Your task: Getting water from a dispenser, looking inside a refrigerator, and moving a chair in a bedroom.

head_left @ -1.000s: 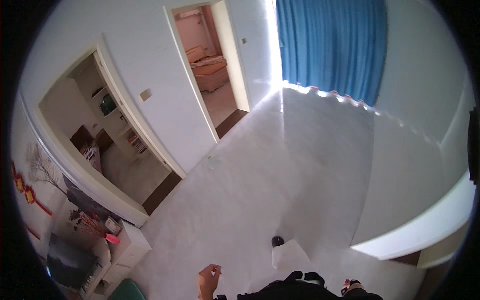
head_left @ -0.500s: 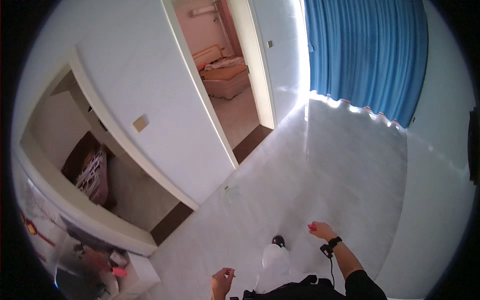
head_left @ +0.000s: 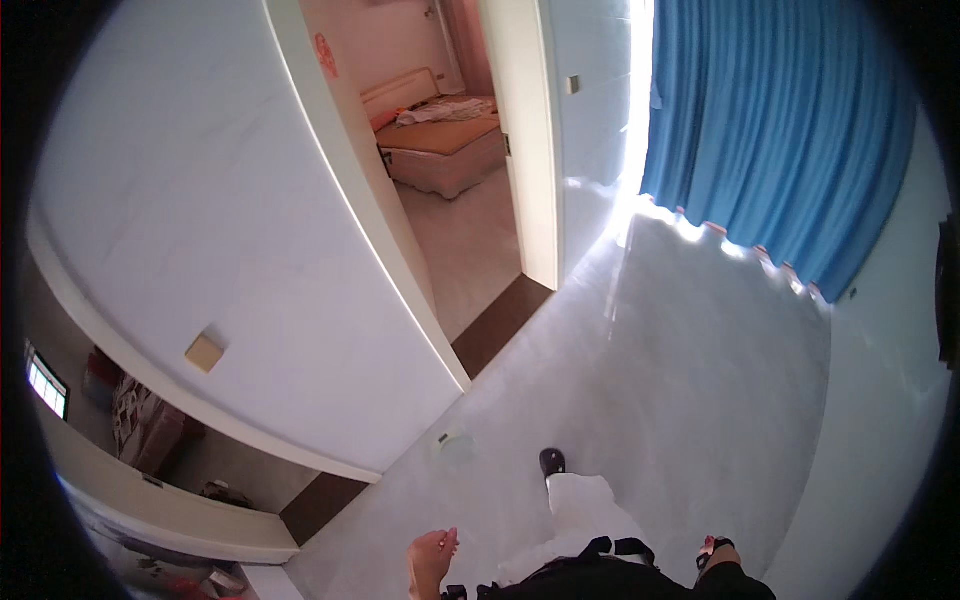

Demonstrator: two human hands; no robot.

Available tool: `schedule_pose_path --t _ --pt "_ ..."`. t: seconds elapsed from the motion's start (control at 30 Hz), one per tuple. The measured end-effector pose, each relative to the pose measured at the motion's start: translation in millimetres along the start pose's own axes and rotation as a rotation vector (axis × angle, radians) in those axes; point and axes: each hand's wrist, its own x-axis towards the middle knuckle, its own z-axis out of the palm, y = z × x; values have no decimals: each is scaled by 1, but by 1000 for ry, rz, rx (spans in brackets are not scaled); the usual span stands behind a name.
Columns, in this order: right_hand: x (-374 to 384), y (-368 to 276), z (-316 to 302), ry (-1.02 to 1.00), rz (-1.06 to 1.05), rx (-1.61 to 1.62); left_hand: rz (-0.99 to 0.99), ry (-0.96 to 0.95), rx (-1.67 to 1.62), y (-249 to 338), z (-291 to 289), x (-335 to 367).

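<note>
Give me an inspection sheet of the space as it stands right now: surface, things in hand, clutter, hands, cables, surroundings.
Surface: pale glossy floor, sunlit under the curtain.
Things in hand: nothing seen; both hands are empty.
Clutter: one small pale object on the floor at the foot of the white wall.
Hands: left hand low in view, fingers loosely curled, holding nothing; right hand only partly seen at the lower edge, a dark band at the wrist.
Cables: nothing seen.
Surroundings: white wall with a small switch plate; open doorway to a room with a bed; blue curtain; the person's dark shoe stepping forward.
</note>
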Motion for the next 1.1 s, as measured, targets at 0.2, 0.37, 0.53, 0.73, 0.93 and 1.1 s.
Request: schedule_pose_path --t 0.2,0.37,0.53,0.73,0.93,1.1 --pt "-14 -299 -300 571 -228 67 3 96 162 53 -13 157" --pt "-29 -552 -520 656 -652 106 61 97 161 113 -20 291" --pt "-77 -729 -645 571 -979 -39 17 104 45 128 -12 422" --pt "-56 -815 -779 308 -834 68 19 4 55 186 -31 562" --pt "-11 -890 -909 265 -686 371 -110 214 17 258 -59 690" --pt "27 -1016 -1013 211 -862 263 -143 249 19 256 -59 812"
